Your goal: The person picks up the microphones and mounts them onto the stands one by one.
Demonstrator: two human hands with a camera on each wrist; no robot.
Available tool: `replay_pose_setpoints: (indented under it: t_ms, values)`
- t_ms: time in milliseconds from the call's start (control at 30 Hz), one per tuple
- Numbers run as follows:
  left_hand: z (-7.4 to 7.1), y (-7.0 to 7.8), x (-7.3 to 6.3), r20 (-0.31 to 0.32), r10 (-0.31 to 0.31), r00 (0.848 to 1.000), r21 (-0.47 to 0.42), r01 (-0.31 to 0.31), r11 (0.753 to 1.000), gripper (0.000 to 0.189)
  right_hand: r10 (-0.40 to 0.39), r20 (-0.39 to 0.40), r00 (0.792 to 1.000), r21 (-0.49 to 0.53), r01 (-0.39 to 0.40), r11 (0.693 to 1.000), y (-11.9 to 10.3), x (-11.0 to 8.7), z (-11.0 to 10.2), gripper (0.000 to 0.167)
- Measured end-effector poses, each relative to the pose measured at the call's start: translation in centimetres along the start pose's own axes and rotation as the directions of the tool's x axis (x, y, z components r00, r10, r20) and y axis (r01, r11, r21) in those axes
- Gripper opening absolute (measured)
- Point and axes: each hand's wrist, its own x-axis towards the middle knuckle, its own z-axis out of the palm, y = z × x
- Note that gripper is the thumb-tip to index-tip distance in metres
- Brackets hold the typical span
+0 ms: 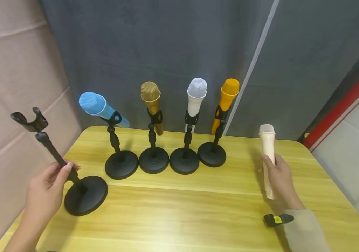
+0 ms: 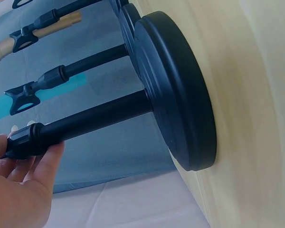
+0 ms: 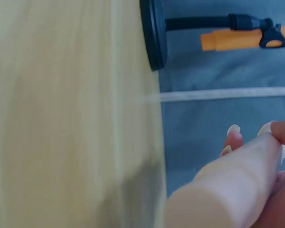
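My left hand [image 1: 47, 190] grips the pole of a black desktop microphone stand [image 1: 86, 197] at the left of the table. The clip [image 1: 34, 122] at its top holds nothing. In the left wrist view, thumb and fingers close round the collar of the pole, and the round base [image 2: 175, 95] is at the tabletop. On the right, my right hand [image 1: 280, 178] holds a cream-white microphone [image 1: 267, 143] by its handle, head end up, over the table. The right wrist view shows the tail end of this microphone [image 3: 223, 194] close up, with fingertips around the handle.
Along the back stand several black stands bearing microphones: blue [image 1: 92, 104], gold [image 1: 151, 94], white [image 1: 196, 92] and orange [image 1: 229, 89]. They are set on a wooden table [image 1: 179, 217]. A grey curtain [image 1: 166, 42] hangs behind; pale cloth [image 1: 15, 87] covers the left side.
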Motion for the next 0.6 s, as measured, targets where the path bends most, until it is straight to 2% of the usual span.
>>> replay_pose_setpoints:
  t_ms: [300, 433, 600]
  values:
    - [0.6, 0.8, -0.6, -0.026, 0.046, 0.999, -0.040, -0.047, 0.998, 0.019, -0.064, 0.000, 0.998, -0.030, 0.064, 0.997, -2.4, -0.7, 0.4, 0.065]
    - [0.8, 1.0, -0.9, -0.003, 0.046, 0.999, -0.048, -0.046, 0.998, 0.019, -0.095, -0.001, 0.995, -0.042, 0.095, 0.995, -3.3, -1.0, 0.5, 0.061]
    - [1.1, 1.5, -1.4, 0.023, 0.059, 0.998, -0.039, -0.058, 0.998, 0.018, -0.119, -0.011, 0.993, -0.037, 0.118, 0.992, -4.5, -1.3, 0.5, 0.064]
